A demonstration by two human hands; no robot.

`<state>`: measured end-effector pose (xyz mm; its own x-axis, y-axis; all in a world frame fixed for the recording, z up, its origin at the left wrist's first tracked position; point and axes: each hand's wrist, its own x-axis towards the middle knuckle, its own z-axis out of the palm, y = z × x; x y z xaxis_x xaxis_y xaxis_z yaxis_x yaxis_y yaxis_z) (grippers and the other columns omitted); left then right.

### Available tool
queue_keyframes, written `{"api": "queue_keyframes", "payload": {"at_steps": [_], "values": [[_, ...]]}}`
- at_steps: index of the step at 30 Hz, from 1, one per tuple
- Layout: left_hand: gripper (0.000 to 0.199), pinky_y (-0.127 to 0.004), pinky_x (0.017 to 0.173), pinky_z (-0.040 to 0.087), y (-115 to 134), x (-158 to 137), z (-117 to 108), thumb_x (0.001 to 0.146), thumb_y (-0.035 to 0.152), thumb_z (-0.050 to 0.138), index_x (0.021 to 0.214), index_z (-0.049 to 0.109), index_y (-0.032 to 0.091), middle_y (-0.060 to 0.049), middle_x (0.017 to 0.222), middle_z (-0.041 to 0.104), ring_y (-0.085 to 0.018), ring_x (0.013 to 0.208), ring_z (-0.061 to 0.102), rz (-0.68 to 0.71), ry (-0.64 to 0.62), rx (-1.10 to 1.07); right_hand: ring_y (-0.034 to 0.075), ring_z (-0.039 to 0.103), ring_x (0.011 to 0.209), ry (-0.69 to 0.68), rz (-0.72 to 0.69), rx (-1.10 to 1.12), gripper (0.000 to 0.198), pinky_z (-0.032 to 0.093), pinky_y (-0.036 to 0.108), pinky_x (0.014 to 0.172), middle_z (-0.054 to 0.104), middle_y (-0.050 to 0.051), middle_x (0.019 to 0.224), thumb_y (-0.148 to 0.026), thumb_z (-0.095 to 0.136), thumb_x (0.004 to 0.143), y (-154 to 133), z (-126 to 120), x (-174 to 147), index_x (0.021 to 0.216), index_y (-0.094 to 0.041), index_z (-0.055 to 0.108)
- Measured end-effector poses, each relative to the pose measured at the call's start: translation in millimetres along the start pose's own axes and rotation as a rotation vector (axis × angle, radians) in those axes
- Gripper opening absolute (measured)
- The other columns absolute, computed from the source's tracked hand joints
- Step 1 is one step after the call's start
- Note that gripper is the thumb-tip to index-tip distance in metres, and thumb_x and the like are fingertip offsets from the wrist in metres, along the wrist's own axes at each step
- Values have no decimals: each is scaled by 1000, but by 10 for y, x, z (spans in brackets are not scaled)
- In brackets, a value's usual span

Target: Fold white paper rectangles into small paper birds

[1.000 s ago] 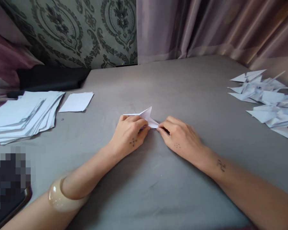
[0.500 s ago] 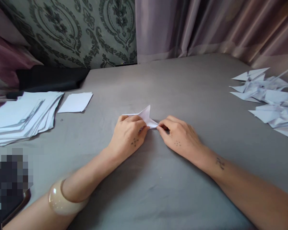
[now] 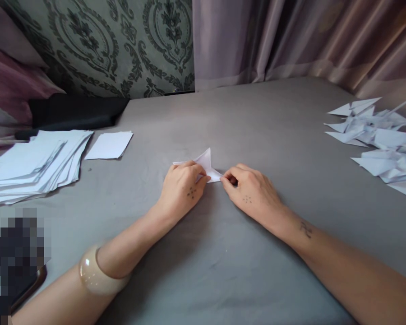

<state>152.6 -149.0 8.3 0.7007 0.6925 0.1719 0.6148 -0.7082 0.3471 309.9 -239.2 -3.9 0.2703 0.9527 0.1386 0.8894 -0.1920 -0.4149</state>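
Observation:
A partly folded white paper (image 3: 205,163) lies on the grey cloth surface (image 3: 243,122) in the middle. My left hand (image 3: 182,188) presses down on its left part, fingers curled over it. My right hand (image 3: 250,192) pinches the paper's right tip between thumb and forefinger. One pointed flap of the paper stands up between the two hands. A cream bangle (image 3: 96,273) sits on my left forearm.
A fanned stack of white sheets (image 3: 34,162) lies at the left, with a single sheet (image 3: 110,144) beside it. A heap of folded paper shapes (image 3: 379,140) lies at the right edge. A black cloth (image 3: 74,110) rests at the back left. Curtains hang behind.
Both hands stay on the paper with almost no movement. The left forearm has shifted slightly to the right.

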Motion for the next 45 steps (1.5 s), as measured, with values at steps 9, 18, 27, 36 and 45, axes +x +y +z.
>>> {"api": "queue_keyframes", "payload": {"at_steps": [9, 18, 27, 36, 45], "values": [[16, -32, 70, 44, -9, 16, 2, 90, 24, 55, 83, 68, 17, -5, 86, 69, -17, 69, 62, 7, -27, 4, 16, 59, 71, -46, 2, 11, 19, 34, 29, 60, 66, 1, 86, -28, 51, 91, 11, -15, 23, 80, -23, 66], [17, -29, 65, 43, -22, 12, 2, 89, 23, 53, 82, 66, 18, -3, 84, 68, -15, 65, 60, 26, -10, -11, 15, 57, 69, -74, 3, 56, 13, 37, 28, 60, 65, 2, 84, -30, 56, 88, 88, -39, 84, 78, -22, 58], [15, -29, 65, 43, -33, 7, 17, 88, 23, 54, 82, 67, 19, -4, 86, 70, -17, 68, 62, 54, 22, 28, 12, 56, 56, -171, 124, 371, 10, 40, 24, 52, 63, -2, 70, -28, 61, 77, 355, -84, 195, 86, -23, 60], [13, -33, 73, 45, -16, 3, 29, 89, 24, 57, 87, 68, 18, -6, 91, 69, -20, 78, 65, -2, -12, 29, 15, 64, 81, 30, -233, 324, 21, 47, 27, 76, 70, 1, 90, -12, 49, 87, -10, -54, -20, 92, -23, 67], [14, -32, 74, 44, -25, -5, 36, 90, 24, 55, 86, 67, 19, -4, 94, 68, -19, 79, 64, -28, -32, -7, 19, 61, 89, -8, -140, -75, 28, 44, 31, 78, 67, 6, 96, -11, 46, 90, 76, -128, -49, 103, -19, 69]]}}
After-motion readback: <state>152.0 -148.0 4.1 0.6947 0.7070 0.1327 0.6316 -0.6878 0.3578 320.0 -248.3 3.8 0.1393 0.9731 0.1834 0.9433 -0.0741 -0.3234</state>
